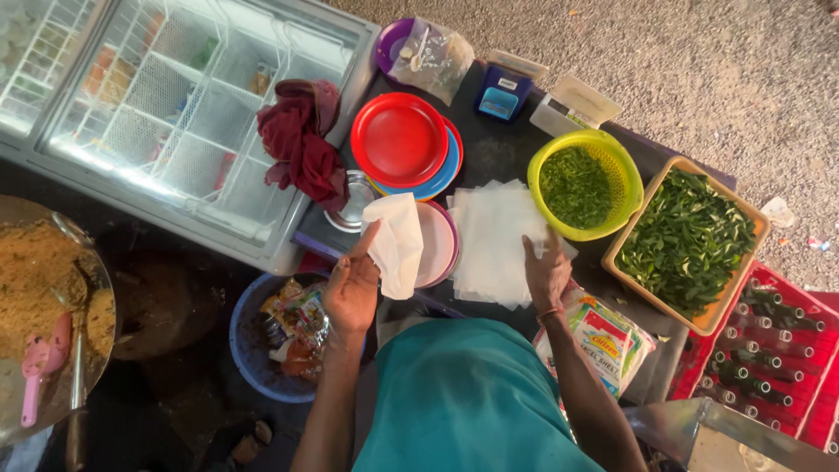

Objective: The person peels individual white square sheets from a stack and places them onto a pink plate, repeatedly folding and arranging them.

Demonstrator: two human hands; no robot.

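I note dim, warm light; the freezer lid (175,114) glares white, ground below it in deep shadow, edges slightly soft.

Hidden, cropped and unclear items, head view

The pan of yellow-brown food (35,288) at near left is cut by the left edge, and the glass-topped freezer (175,114) by the top and left edges; its contents are blurred under the glass. The pink plate (434,245) is part covered by the white paper sheet (395,243) in the left hand (352,284). The right hand (546,275) hides part of the paper stack (494,236). The blue plate (441,170) shows only a rim under the red plate (399,138). The red bottle crate (769,350) runs off the right edge. The contents of the clear bag (434,54) are too small to tell.
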